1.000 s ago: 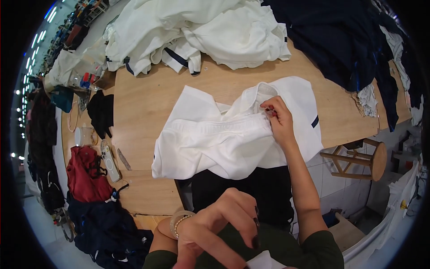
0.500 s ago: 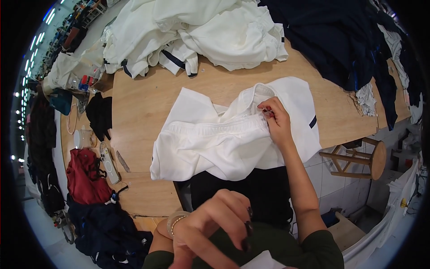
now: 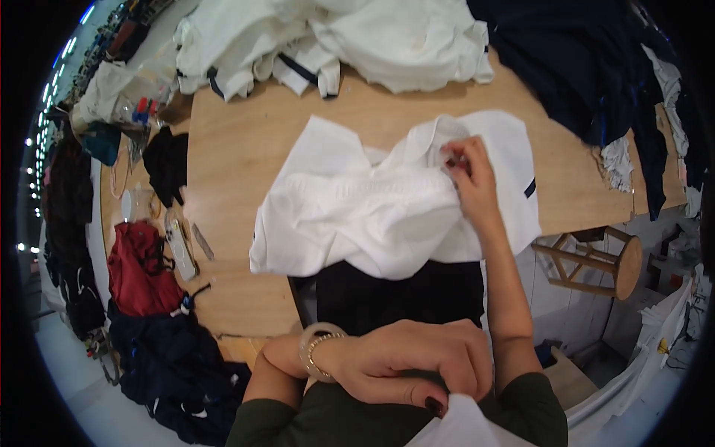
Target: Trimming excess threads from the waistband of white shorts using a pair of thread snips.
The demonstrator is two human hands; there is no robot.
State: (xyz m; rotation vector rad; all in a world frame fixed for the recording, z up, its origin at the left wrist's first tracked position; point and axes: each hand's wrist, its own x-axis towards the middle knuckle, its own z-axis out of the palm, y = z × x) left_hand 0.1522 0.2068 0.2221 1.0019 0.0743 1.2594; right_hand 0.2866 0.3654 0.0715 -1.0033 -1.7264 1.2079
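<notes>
White shorts (image 3: 357, 223) with a gathered elastic waistband and a dark stripe on the leg lie on the wooden table's near edge, partly over my lap. My right hand (image 3: 474, 175) is closed at the right end of the waistband, fingertips pinching its fabric. Close to me at the bottom, my left hand (image 3: 417, 361), with a pale bangle and a beaded bracelet on the wrist, has thumb and fingers closed on the edge of a white sheet-like piece (image 3: 465, 426). Most of that piece is cut off by the lower edge.
White garments (image 3: 402, 45) with dark trim are heaped at the far side, and dark navy cloth (image 3: 566, 67) at far right. On the left lie a red cloth bag (image 3: 138, 268), a phone (image 3: 179, 249) and black fabric (image 3: 165, 164). A wooden stool (image 3: 596, 261) is at right.
My left hand has moved right and closed on the white sheet-like piece. My right hand stays at the waistband. The view has shifted, so the table's far things sit higher.
</notes>
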